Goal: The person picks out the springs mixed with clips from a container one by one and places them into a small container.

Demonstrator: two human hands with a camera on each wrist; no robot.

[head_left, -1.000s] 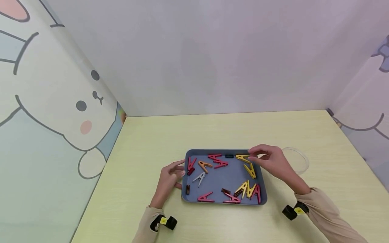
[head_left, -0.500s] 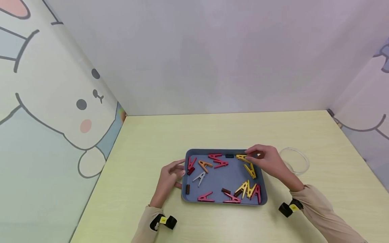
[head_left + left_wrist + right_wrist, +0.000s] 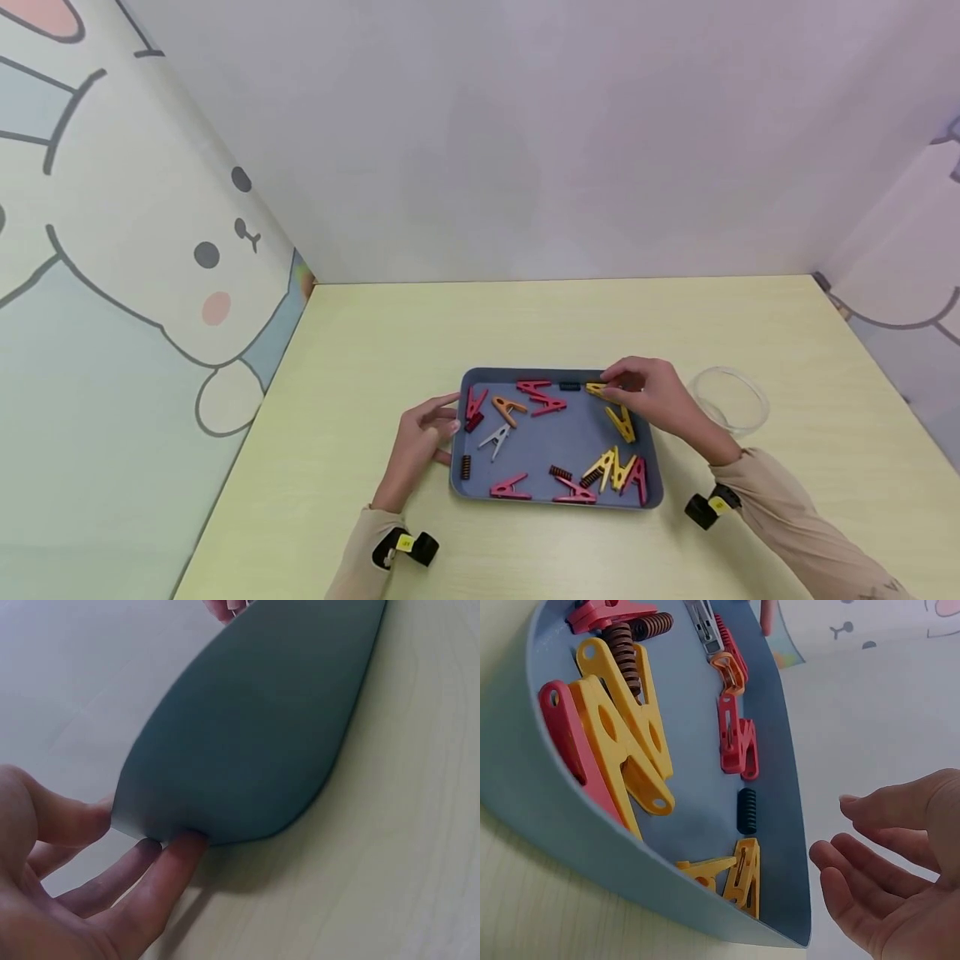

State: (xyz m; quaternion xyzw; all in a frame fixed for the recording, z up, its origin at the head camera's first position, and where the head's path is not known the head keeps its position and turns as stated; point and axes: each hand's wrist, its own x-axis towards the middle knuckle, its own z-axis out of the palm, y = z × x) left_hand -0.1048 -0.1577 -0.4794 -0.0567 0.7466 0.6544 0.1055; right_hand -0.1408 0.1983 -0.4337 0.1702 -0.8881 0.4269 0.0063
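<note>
A shallow blue-grey tray lies on the table, holding plastic spring clips and dark coil springs. In the head view my left hand is at its left end; the left wrist view shows fingertips touching the tray's outer wall and rim. My right hand hovers over the far right corner, covering part of a yellow clip. Nothing shows between its parted, bent fingers in the right wrist view. A second yellow clip lies beside it, and a black spring sits along the far wall.
Several red clips, an orange clip and a pale grey clip are spread through the tray. Yellow clips crowd its near right corner beside brown springs. A clear thin ring lies right of the tray. Walls border the table.
My right hand has shifted slightly left over the tray's far right corner. The left hand keeps its place at the tray. Clips and springs look unchanged.
</note>
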